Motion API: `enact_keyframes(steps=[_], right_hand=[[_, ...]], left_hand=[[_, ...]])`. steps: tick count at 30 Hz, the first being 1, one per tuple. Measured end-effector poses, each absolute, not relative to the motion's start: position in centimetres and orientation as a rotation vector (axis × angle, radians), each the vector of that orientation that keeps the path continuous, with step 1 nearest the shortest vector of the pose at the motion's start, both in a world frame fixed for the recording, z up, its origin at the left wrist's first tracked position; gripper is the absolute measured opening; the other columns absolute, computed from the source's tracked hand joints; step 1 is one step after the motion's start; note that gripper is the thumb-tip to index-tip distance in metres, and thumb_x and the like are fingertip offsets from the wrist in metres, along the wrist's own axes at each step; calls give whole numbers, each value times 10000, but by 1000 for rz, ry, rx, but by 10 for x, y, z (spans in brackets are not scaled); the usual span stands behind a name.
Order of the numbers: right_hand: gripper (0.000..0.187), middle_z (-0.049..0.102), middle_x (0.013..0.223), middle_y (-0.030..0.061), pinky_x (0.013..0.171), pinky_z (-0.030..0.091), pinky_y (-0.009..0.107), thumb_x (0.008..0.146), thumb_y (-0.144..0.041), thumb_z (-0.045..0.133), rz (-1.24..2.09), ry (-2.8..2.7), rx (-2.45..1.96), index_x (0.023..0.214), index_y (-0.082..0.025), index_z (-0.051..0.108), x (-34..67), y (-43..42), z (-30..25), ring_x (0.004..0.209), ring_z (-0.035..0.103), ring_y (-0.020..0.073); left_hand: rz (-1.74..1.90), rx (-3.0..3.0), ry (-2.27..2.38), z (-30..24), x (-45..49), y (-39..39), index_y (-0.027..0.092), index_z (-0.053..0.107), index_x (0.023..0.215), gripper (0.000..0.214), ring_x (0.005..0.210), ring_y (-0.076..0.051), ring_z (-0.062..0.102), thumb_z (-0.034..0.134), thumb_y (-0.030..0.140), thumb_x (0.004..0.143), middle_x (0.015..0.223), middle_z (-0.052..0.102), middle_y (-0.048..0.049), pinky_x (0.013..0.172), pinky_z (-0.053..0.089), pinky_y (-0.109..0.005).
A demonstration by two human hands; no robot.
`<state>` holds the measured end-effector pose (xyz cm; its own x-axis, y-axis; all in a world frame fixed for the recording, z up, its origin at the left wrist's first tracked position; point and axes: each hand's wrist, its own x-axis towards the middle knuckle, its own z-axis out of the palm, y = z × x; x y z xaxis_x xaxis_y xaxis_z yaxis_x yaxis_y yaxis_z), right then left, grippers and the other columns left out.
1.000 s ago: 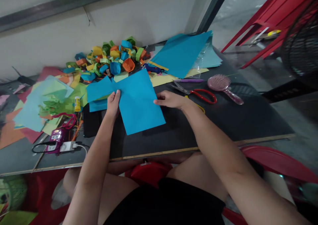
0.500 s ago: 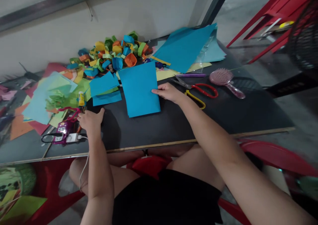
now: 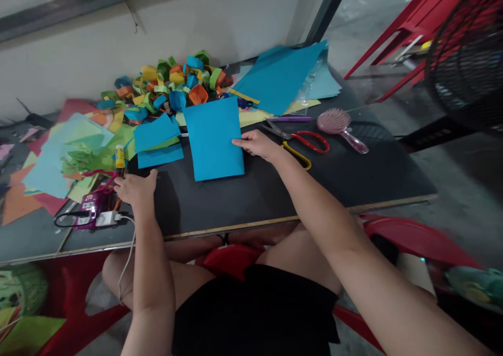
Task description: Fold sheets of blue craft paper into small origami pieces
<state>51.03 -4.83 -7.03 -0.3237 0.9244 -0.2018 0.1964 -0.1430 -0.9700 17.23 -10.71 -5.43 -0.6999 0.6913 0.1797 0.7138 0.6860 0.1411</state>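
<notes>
Table [image 3: 220, 204], dark-topped, one. Heap of folded paper pieces [image 3: 177, 100], multicoloured, at its rear. Blue sheet [image 3: 214, 141], mid-table, in front of the heap; right edge pinched between thumb and fingers of the right hand [image 3: 257, 143]. Left hand [image 3: 137, 188], thumb spread wide; fingertip contact cannot be told. Just beside it: purple socket block [image 3: 89, 206]; yellow glue stick [image 3: 120, 157], upright or lying uncertain.

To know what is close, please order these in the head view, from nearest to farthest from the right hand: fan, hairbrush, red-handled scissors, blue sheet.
1. Blue sheet: held by the right hand.
2. Red-handled scissors: to its right.
3. Hairbrush: farther right.
4. Fan: far right.
</notes>
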Motion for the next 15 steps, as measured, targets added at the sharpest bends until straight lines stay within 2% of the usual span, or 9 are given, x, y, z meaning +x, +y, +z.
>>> enact_keyframes(steps=[8, 15], right_hand=[[535, 283, 513, -79, 474, 185, 261, 708, -581, 728, 1455, -1521, -1327, 561, -206, 375, 508, -47, -73, 459, 221, 49], [493, 299, 500, -81, 472, 195, 259, 701, -603, 720, 1465, -1523, -1327, 595, -203, 452, 509, -43, -83, 444, 241, 57]], left_hand=[[-327, -1223, -2724, -55, 173, -111, -27, 560, 1207, 832, 1181, -447, 492, 635, 597, 661, 1264, 528, -291, 1001, 418, -524], [-294, -1246, -2747, -54, 172, -109, -49, 555, 1204, 853, 1178, -442, 496, 629, 600, 657, 1244, 525, -303, 974, 445, -521]])
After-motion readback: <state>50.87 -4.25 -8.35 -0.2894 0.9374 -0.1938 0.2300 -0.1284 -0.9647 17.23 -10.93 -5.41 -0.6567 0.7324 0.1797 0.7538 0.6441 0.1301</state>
